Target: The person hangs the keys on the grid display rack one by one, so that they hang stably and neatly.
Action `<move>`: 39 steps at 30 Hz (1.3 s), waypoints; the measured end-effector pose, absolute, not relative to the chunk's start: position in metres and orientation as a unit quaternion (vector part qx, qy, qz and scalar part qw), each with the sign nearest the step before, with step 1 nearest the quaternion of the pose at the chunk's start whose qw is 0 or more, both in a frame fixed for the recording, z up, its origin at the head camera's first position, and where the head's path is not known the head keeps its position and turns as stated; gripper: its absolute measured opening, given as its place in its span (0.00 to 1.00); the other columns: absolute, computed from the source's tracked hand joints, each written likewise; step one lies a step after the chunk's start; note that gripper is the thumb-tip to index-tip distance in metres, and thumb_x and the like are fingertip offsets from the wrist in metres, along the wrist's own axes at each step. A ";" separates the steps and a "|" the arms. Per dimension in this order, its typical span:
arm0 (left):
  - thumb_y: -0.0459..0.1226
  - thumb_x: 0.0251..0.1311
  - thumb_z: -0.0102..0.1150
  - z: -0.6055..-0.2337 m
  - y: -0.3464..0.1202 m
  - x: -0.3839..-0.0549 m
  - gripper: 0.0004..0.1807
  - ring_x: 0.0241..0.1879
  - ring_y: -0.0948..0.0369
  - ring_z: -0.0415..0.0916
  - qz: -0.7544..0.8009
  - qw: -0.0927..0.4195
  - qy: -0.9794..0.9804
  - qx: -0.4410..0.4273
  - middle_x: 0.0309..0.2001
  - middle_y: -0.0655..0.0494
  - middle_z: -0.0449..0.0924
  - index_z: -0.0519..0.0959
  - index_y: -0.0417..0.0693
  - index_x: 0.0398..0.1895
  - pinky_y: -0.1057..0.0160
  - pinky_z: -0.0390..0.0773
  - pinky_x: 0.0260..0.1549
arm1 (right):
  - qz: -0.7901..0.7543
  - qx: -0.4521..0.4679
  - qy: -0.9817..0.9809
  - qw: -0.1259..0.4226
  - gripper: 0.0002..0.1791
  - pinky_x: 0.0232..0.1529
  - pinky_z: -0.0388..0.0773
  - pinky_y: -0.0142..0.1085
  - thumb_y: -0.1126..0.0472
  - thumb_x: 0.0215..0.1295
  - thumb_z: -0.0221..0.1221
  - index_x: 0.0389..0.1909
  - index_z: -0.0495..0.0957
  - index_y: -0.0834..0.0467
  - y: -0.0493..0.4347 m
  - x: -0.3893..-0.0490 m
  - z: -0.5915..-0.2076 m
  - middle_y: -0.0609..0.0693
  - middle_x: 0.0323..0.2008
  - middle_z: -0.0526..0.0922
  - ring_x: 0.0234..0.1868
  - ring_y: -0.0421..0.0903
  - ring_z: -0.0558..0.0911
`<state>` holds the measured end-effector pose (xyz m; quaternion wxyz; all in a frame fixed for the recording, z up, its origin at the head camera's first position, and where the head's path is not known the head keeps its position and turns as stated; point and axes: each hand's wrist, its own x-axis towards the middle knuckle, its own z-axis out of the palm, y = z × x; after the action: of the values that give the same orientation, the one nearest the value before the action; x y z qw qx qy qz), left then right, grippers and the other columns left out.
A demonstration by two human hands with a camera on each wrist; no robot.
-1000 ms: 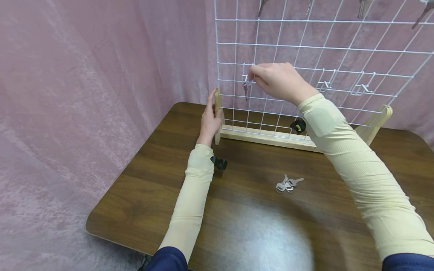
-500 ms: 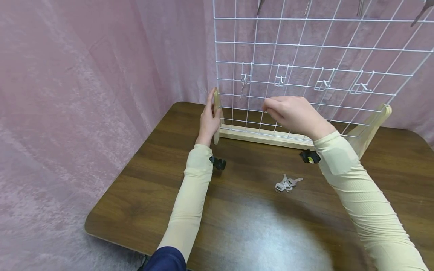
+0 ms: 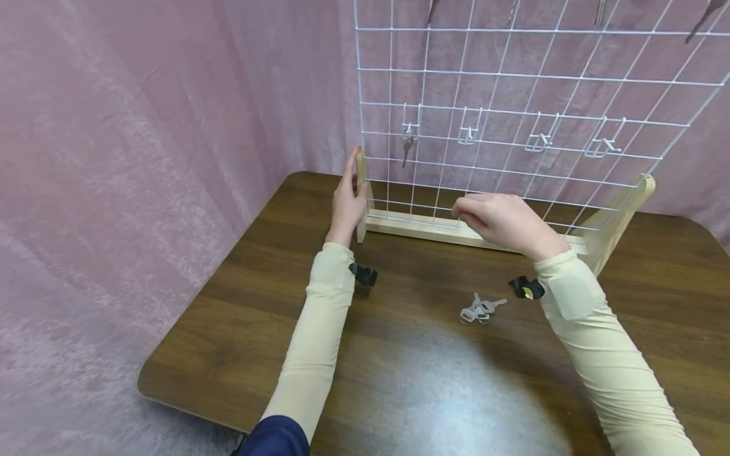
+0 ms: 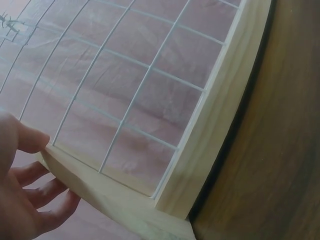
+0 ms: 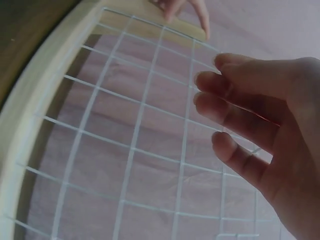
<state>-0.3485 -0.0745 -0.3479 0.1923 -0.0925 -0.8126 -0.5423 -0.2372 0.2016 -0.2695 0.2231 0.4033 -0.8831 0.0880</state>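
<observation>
My left hand (image 3: pixel 348 206) grips the wooden end piece (image 4: pixel 90 187) of a white wire grid rack (image 3: pixel 496 76), thumb on one side and fingers on the other. From the leftmost lower hook (image 3: pixel 409 130) on the grid hangs a single key (image 3: pixel 407 152). My right hand (image 3: pixel 502 218) is in the air before the lower part of the grid, fingers loosely bent. In the right wrist view nothing shows between those fingers (image 5: pixel 210 107). A small bunch of keys (image 3: pixel 480 310) lies on the table below my right hand.
Further white hooks (image 3: pixel 469 135) sit along the same row of the grid, to the right. More keys (image 3: pixel 704 19) hang at the top edge of the head view. The rack's wooden base (image 3: pixel 433 232) stands on the brown table (image 3: pixel 239 316), before a pink curtain (image 3: pixel 171 126).
My right hand has left the leftmost hook and come down and to the right. The key hanging there has swung and turned. My left hand keeps its grip on the wooden end piece.
</observation>
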 end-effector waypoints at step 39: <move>0.32 0.68 0.50 -0.350 -0.080 -0.352 0.41 0.56 0.51 0.75 -0.541 0.194 -0.810 -0.117 0.64 0.44 0.71 0.49 0.87 0.71 0.50 0.82 0.46 | 0.148 0.400 -0.879 -0.212 0.30 0.38 0.73 0.30 0.54 0.50 0.73 0.53 0.71 0.55 0.231 -0.219 -0.354 0.49 0.49 0.72 0.39 0.42 0.75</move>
<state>-0.3524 -0.0800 -0.3503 0.1936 -0.1166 -0.8101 -0.5410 -0.2189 0.2308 -0.3540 -0.2118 0.4002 -0.8792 0.1482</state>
